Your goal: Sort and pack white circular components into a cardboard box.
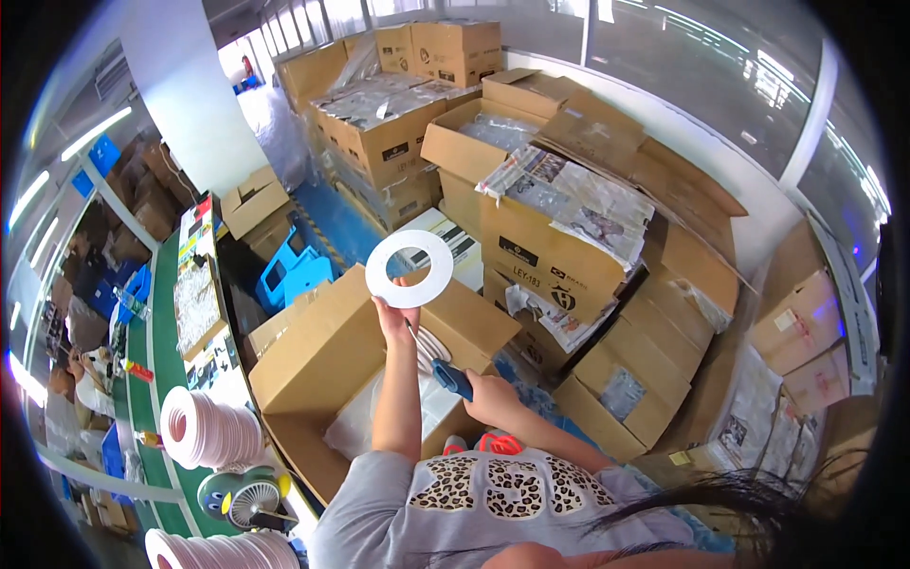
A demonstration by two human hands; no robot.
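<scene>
My left hand (pixel 396 321) is raised over an open cardboard box (pixel 308 365), its fingers closed on the lower edge of a flat white ring (pixel 381 272). The ring's wide central hole faces me. Lower and to the right, my right hand (pixel 495 400) is wrapped round the handle of a dark blue hand tool (pixel 455 381); its working end points toward my left forearm and its kind is unclear. Several white curved edges (pixel 433 343) show beside that forearm, just beyond the tool. Inside the box lies translucent plastic sheeting (pixel 360 422).
Stacks of white rings (pixel 204 429) stand on the bench at left, near a small penguin-shaped fan (pixel 248 498). Large cartons (pixel 545 261) rise ahead and to the right, with an open carton (pixel 630 379) lower right. A blue plastic stool (pixel 294 268) stands beyond the box.
</scene>
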